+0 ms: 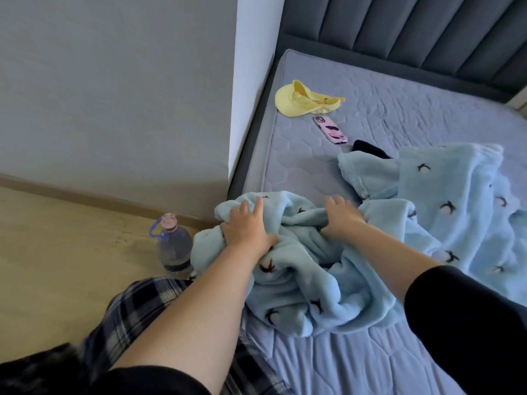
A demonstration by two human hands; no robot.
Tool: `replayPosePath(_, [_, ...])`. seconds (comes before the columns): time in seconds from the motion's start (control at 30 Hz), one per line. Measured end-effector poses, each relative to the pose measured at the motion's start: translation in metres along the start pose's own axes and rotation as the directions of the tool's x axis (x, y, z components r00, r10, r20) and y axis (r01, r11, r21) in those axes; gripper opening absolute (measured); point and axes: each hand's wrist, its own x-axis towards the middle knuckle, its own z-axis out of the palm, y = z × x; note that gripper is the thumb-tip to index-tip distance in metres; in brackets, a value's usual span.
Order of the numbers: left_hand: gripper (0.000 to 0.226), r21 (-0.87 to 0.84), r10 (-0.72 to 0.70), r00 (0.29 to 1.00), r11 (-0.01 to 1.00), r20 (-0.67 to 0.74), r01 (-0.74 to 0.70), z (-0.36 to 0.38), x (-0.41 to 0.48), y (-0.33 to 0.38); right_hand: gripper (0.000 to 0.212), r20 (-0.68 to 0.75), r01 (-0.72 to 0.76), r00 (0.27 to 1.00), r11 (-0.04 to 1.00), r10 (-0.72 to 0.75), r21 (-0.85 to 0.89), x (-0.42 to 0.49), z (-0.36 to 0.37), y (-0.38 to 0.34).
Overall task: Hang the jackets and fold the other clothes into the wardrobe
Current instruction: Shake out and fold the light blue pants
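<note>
A light blue fleece garment with small dark bird prints point(302, 283) lies bunched at the near left edge of the bed. My left hand point(248, 226) grips a fold of it at its left side, fingers curled into the cloth. My right hand point(340, 218) grips another fold near its middle. A second piece of the same blue fleece point(450, 201) is spread out to the right on the mattress point(385, 366). A bit of dark cloth point(368, 149) sticks out from under its far edge.
A yellow cap point(302, 102) and a pink phone point(330, 129) lie further up the mattress. A water bottle point(174, 246) stands on the wooden floor beside the bed. A grey wall is on the left, a padded headboard point(413, 29) behind.
</note>
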Motion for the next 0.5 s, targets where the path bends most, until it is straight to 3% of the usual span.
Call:
replayPosePath(0.07, [0.096,-0.037,-0.052,0.993,0.998,0.103,0.056,0.001,0.002,-0.005,0.088,0.154,-0.121,0.982,0.991,0.112,0.048,0.002,0.008,0.008])
replayPosePath(0.13, [0.088,-0.055,-0.098,0.983,0.993,0.154,0.108,-0.001,0.002,-0.008,0.066,0.299,-0.162,0.946,0.982,0.127,0.096,0.004,0.010,0.010])
replayPosePath(0.17, [0.079,-0.072,-0.117,0.983,0.989,0.144,0.128,-0.002,0.002,-0.008,0.049,0.272,-0.149,0.957,0.976,0.102,0.158,0.005,0.007,0.010])
replayPosePath(0.23, [0.055,-0.205,-0.118,0.993,0.972,0.010,0.118,-0.006,0.002,-0.008,0.028,0.011,-0.104,0.994,0.940,0.106,0.324,0.008,-0.011,0.009])
replayPosePath(0.27, [0.044,-0.344,-0.134,0.987,0.934,-0.089,0.096,-0.009,0.002,-0.007,0.024,-0.178,-0.066,0.971,0.897,0.158,0.436,0.009,-0.024,0.008])
replayPosePath(0.33, [0.024,-0.686,-0.232,0.949,0.727,-0.214,0.023,-0.018,0.000,-0.003,0.018,-0.457,0.084,0.830,0.739,0.319,0.668,0.004,-0.059,0.005])
replayPosePath(0.43, [0.013,-0.933,-0.343,0.930,0.361,-0.135,-0.003,-0.033,-0.001,0.001,0.010,-0.600,0.336,0.681,0.550,0.418,0.765,-0.010,-0.102,-0.004])
replayPosePath(0.5, [0.017,-0.958,-0.342,0.940,0.275,-0.012,0.087,-0.037,-0.003,-0.001,0.010,-0.642,0.391,0.662,0.552,0.388,0.737,-0.019,-0.113,-0.009])
